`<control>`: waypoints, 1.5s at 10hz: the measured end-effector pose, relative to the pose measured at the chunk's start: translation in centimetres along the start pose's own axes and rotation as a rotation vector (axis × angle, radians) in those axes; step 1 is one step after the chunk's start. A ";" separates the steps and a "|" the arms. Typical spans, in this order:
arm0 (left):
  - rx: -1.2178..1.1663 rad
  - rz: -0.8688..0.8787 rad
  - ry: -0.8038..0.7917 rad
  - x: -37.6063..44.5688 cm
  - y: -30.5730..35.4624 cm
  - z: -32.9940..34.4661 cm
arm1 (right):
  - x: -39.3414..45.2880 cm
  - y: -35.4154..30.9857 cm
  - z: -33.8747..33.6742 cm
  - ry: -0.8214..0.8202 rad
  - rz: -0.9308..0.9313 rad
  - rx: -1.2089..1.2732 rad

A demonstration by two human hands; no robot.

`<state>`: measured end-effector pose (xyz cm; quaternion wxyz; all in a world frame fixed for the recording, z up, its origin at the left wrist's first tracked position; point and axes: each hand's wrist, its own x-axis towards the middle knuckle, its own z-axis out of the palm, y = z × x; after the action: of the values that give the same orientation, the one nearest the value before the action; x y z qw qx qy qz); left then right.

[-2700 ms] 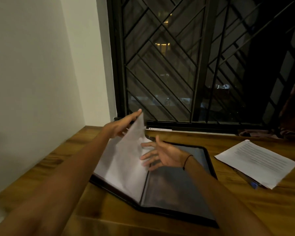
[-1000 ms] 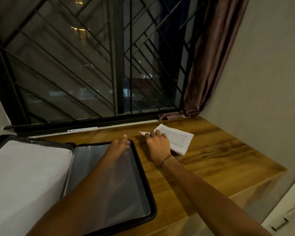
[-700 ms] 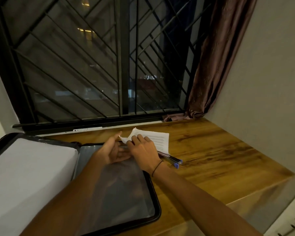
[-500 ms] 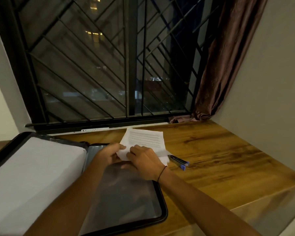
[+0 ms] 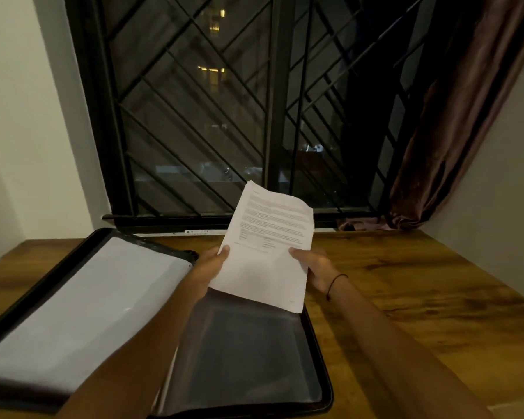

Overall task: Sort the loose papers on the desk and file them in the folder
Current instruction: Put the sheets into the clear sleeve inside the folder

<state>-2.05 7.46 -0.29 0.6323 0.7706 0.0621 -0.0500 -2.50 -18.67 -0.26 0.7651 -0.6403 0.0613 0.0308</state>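
White papers [image 5: 266, 246] with small printed lines are held up in the air by both hands, over the far end of the open folder [image 5: 248, 358]. The left hand [image 5: 211, 267] pinches the left edge of the papers, with its thumb on the front. The right hand [image 5: 313, 267] pinches the right edge the same way, and its fingers are hidden behind the sheets. A thin dark band [image 5: 335, 284] goes around the right wrist. The papers tilt back toward the window, and their near bottom edge hangs just above the folder.

The folder is black and lies open on the brown wooden tabletop [image 5: 421, 297]. Its right half shows a dark shiny plastic sleeve [image 5: 254, 352]. Its left half has a white page [image 5: 82, 303] lying flat in it. The left arm reaches across the middle of the folder.

At the far side stands a window with black metal bars [image 5: 212, 116] in slanted lines. It is dark outside, with a few small yellow lights. A brownish curtain [image 5: 454, 116] hangs at the far right and bunches up on the sill. Pale walls stand on the left and on the right.
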 end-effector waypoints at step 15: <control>-0.331 0.067 -0.162 -2.9 5.0 0.8 | 2.3 -1.4 9.7 0.013 -0.250 -0.257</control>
<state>-4.15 5.61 4.88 0.7546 0.6513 -0.0074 -0.0797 0.46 -9.42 2.48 0.6742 -0.7357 -0.0185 -0.0613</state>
